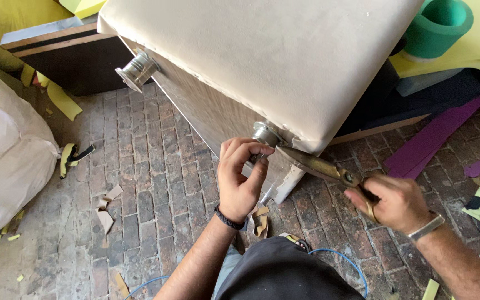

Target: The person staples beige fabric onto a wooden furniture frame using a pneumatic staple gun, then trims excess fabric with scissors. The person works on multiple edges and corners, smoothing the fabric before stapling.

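a dark-clad lap is seen lowest in the view, with a blue cord curved beside it. no labels or signs are seen; a bulging white sack is set at the left edge and a green foam roll at the top right. the floor is laid in worn brick, strewn with yellow and purple scraps. the cream upholstered seat is tipped on edge above the hands. its loose fabric by a metal foot is pinched by the left hand. the right hand is closed on the scissors, whose long axis is pointed up-left toward that corner.
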